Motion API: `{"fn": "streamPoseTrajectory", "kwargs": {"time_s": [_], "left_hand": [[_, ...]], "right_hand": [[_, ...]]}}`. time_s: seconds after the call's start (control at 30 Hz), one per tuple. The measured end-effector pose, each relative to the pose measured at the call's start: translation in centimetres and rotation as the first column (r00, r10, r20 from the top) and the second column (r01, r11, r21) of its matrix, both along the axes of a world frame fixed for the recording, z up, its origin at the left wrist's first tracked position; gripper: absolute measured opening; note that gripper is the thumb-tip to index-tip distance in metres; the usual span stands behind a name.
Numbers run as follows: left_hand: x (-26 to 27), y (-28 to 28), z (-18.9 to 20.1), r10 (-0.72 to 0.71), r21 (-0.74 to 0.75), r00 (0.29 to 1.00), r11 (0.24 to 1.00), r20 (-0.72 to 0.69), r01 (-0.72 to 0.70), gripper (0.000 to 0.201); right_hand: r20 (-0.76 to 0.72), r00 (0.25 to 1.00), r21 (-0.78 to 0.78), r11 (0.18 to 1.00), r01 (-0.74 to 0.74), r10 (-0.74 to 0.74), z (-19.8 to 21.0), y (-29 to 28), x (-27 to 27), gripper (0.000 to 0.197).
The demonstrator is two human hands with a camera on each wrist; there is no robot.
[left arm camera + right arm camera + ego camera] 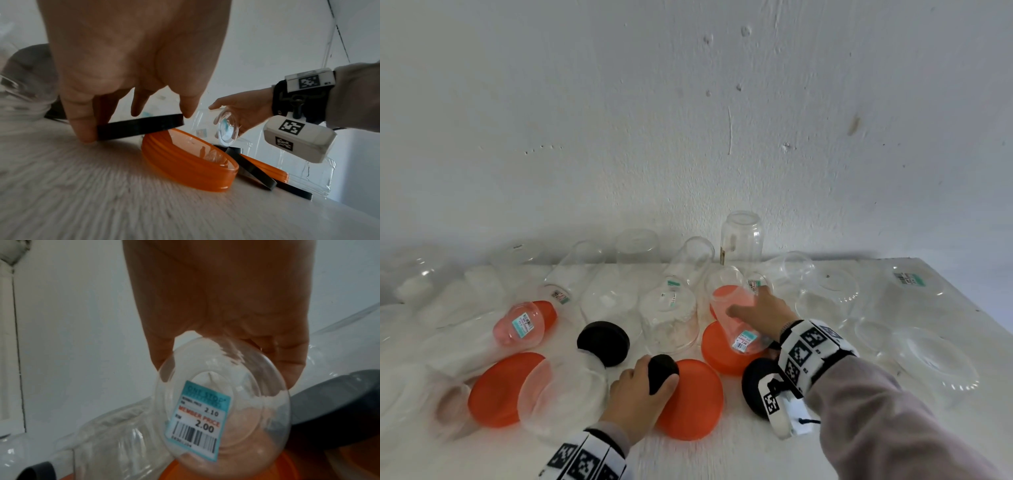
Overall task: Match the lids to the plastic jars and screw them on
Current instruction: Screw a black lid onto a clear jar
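My left hand (pixel 655 375) pinches a small black lid (pixel 664 368) between thumb and fingers, low over the white table. In the left wrist view this black lid (pixel 139 128) is tilted, its far edge over an upturned orange lid (pixel 189 164). My right hand (pixel 750 303) grips a clear plastic jar (pixel 739 329) lying on its side, base towards me, with a price label on the base (pixel 202 420). Orange shows through its walls. It lies over another orange lid (pixel 722 359).
A black lid (pixel 604 342) lies at centre and another (pixel 755 387) under my right wrist. Orange lids (pixel 500 390) (pixel 695 407) lie near the front. A small jar (pixel 524 325) has an orange lid on. Several clear jars crowd the back by the wall. The table's edge (pixel 962 294) runs on the right.
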State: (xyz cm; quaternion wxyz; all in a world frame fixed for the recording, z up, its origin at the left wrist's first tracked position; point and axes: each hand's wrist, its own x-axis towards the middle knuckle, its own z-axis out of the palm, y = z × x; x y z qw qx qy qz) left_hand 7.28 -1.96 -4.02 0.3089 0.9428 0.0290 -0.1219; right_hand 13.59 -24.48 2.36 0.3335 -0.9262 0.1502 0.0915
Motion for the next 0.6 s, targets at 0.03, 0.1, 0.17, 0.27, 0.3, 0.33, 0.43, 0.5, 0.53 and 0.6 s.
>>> {"fn": "streamPoseTrajectory", "kwargs": {"time_s": [0.03, 0.1, 0.17, 0.27, 0.3, 0.33, 0.43, 0.5, 0.53, 0.6], "left_hand": [[-0.1, 0.0, 0.1, 0.011, -0.009, 1.000, 1.000, 0.004, -0.010, 0.068], [-0.3, 0.1, 0.3, 0.027, -0.047, 0.999, 0.999, 0.017, -0.027, 0.069], [-0.6, 0.0, 0.7, 0.028, -0.082, 0.999, 0.996, 0.042, -0.024, 0.069], [-1.1, -0.2, 1.6, 0.030, -0.153, 0.995, 0.988, 0.097, -0.015, 0.067], [-1.3, -0.3, 2.0, 0.038, -0.184, 0.992, 0.983, 0.124, -0.015, 0.066], [-1.4, -0.4, 2.5, 0.049, -0.217, 0.987, 0.976, 0.154, -0.014, 0.065], [-1.8, -0.7, 3.7, 0.057, -0.279, 0.969, 0.960, 0.241, 0.013, 0.066], [-2.0, -1.0, 4.5, 0.067, -0.315, 0.958, 0.949, 0.280, 0.026, 0.067], [-2.2, -1.1, 4.8, 0.076, -0.340, 0.953, 0.940, 0.294, 0.030, 0.067], [-2.5, -1.4, 5.7, 0.092, -0.401, 0.946, 0.915, 0.311, 0.043, 0.073]], "right_hand": [[0.009, 1.000, 0.028, 1.000, 0.009, -0.009, 0.1, -0.2, -0.3, 0.090], [0.026, 0.999, 0.074, 0.997, 0.017, -0.019, 0.3, -0.7, -1.0, 0.088], [0.035, 0.999, 0.105, 0.994, 0.007, -0.011, 0.6, -1.1, -1.9, 0.085], [0.033, 0.999, 0.189, 0.981, -0.035, 0.029, 0.8, -1.8, -3.7, 0.081], [0.032, 0.998, 0.235, 0.970, -0.054, 0.048, 0.9, -1.9, -4.3, 0.075], [0.032, 0.997, 0.284, 0.956, -0.081, 0.075, 0.9, -2.0, -4.9, 0.066], [0.002, 0.984, 0.358, 0.919, -0.167, 0.178, 0.9, -2.0, -6.9, 0.057], [-0.019, 0.976, 0.406, 0.893, -0.191, 0.218, 0.6, -2.1, -8.0, 0.057], [-0.019, 0.974, 0.428, 0.882, -0.196, 0.225, 0.4, -2.1, -8.5, 0.060], [-0.010, 0.970, 0.427, 0.878, -0.214, 0.241, 0.0, -2.2, -9.4, 0.064]]}}
